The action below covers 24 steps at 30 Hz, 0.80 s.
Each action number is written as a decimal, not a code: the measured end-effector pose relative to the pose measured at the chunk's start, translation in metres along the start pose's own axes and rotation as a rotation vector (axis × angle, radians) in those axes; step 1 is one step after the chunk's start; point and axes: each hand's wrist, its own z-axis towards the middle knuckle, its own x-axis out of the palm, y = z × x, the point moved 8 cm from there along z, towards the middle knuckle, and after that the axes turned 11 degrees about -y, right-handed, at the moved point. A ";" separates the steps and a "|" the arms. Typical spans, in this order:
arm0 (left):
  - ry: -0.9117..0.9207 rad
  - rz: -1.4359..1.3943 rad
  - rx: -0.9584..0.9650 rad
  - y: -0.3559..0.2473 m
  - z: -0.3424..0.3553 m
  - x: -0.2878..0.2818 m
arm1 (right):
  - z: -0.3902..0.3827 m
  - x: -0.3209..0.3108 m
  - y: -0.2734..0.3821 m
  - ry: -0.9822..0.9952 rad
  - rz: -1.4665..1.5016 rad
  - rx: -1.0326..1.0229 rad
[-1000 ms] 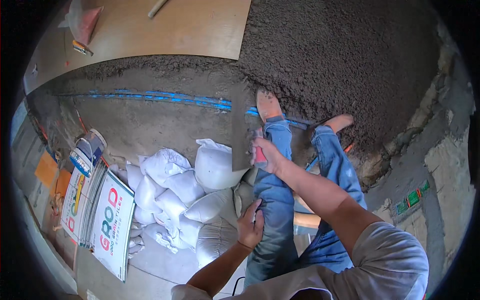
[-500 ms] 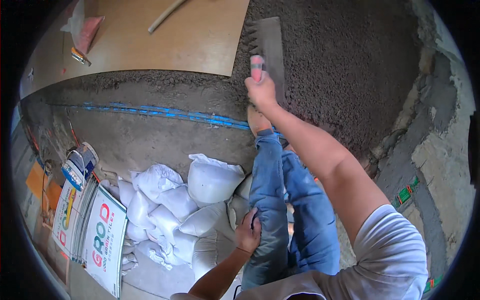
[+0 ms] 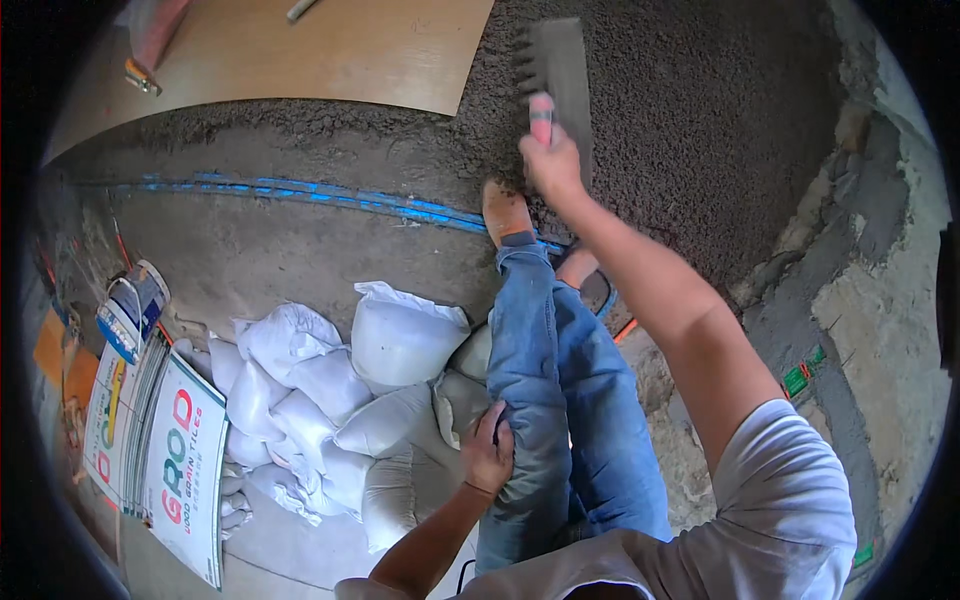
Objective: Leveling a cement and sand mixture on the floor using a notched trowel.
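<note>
My right hand (image 3: 553,163) is closed around the pink handle of a notched trowel (image 3: 563,75). The trowel's long grey blade lies on rough, dark wet mortar (image 3: 690,130), with its teeth facing left. Mortar is heaped along those teeth. My left hand (image 3: 487,450) rests against the side of my bent left leg (image 3: 527,390), thumb and fingers apart; a dark patch shows between them, and I cannot make out what it is. My bare left foot (image 3: 507,212) stands at the mortar's edge, just below the trowel.
A wooden board (image 3: 330,60) lies at upper left. Blue pipes (image 3: 330,194) run across the floor to my feet. White sacks (image 3: 408,335) are piled on the left, near a bucket (image 3: 134,310) and stacked tile sample boards (image 3: 185,470). A broken concrete edge (image 3: 800,250) borders the right.
My right hand and the trowel have shifted slightly right and farther away in view. The board, sacks and bucket appear shifted up and left as the view moves. My left hand stays on my leg.
</note>
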 end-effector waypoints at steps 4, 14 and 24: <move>-0.020 -0.023 -0.031 -0.016 0.002 0.007 | -0.034 -0.004 -0.021 0.162 0.141 0.129; -0.296 -0.006 -0.083 -0.014 -0.045 -0.001 | -0.135 -0.057 -0.030 0.244 -0.029 0.319; -0.229 0.015 -0.246 0.049 -0.083 -0.010 | -0.182 -0.033 -0.035 0.587 -0.584 -0.015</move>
